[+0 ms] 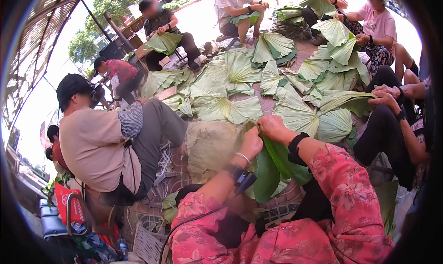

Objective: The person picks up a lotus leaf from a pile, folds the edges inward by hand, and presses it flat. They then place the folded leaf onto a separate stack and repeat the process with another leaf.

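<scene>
My left hand (pixel 252 142) and my right hand (pixel 273 127) are close together in front of me. Both have their fingers closed on the upper edge of a large green lotus leaf (pixel 267 169), which hangs down in folds toward my lap. My fingertips are partly hidden by the hands themselves. Just beyond them, pale green lotus leaves (pixel 295 109), many folded into fans, lie spread over the paved ground. A brownish, flat sheet or leaf (pixel 210 146) lies left of my left hand.
A person in a beige top (pixel 92 146) sits close on my left. At right, another person's hands (pixel 385 95) hold a leaf. Several people sit around the leaves. A white plastic basket (pixel 148 243), a red bag (pixel 69 201) and white strips (pixel 164 164) are at lower left.
</scene>
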A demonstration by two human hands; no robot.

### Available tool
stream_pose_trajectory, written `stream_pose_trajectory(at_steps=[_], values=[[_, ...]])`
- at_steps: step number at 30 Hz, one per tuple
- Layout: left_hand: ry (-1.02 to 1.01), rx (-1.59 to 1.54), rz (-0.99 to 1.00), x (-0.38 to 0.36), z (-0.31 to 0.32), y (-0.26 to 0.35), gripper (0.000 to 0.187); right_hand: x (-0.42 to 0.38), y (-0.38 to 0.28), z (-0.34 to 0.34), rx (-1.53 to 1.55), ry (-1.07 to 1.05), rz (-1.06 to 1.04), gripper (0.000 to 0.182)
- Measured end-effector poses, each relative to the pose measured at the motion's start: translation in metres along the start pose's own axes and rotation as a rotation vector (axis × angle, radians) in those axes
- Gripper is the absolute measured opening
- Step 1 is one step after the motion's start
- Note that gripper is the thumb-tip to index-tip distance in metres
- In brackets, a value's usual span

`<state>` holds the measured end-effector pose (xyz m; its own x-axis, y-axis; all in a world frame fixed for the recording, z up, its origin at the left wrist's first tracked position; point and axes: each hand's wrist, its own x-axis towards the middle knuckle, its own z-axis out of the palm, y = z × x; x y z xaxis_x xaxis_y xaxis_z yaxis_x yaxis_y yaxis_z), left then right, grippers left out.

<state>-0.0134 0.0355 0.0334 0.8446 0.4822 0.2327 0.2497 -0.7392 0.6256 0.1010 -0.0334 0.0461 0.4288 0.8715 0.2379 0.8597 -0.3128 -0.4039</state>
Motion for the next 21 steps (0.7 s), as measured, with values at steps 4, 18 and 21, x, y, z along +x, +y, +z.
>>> stream_pose_trajectory(at_steps=[4,18,21], values=[[0.037,-0.026,0.037,-0.001,-0.004,0.006,0.016,0.005,0.004,0.004,-0.011,0.015,-0.005,0.016],[0.127,0.088,-0.252,0.037,-0.119,-0.092,0.067,0.014,0.058,-0.072,0.757,0.045,0.017,0.018],[-0.005,0.288,-0.299,0.034,-0.091,-0.103,0.073,0.007,0.062,-0.08,0.847,0.016,0.013,0.017]])
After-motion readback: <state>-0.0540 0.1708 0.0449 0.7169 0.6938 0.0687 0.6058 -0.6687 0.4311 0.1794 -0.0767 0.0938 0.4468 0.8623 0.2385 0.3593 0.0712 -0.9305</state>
